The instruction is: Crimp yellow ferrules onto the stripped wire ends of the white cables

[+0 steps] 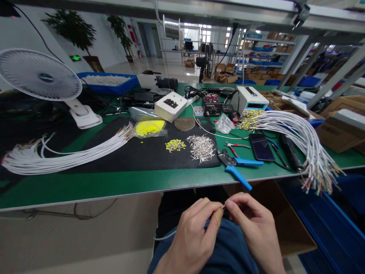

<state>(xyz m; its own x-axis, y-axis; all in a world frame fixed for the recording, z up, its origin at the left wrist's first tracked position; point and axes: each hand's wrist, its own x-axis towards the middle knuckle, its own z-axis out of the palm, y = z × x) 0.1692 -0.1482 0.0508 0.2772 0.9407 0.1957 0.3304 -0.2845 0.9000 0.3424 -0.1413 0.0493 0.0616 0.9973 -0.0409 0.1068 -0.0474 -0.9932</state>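
Below the table's front edge, over my lap, my left hand [194, 236] and my right hand [255, 228] meet fingertip to fingertip. Both pinch a small wire end [223, 207] between thumb and fingers; it is too small to make out in detail. A thin white wire [165, 236] trails left from under my left hand. On the black mat [114, 152] above lie a pile of small metal terminals [201, 147] and a small heap of yellow pieces [175, 144]. Blue-handled crimping pliers [236, 167] rest just right of the terminals.
Bundles of white wires lie at the left [57, 156] and right [299, 137]. A white desk fan [42, 80], a white switch box [170, 106], a power supply [252, 99], a phone [261, 147], a bag of yellow parts [149, 128] and cardboard boxes [339, 125] stand around.
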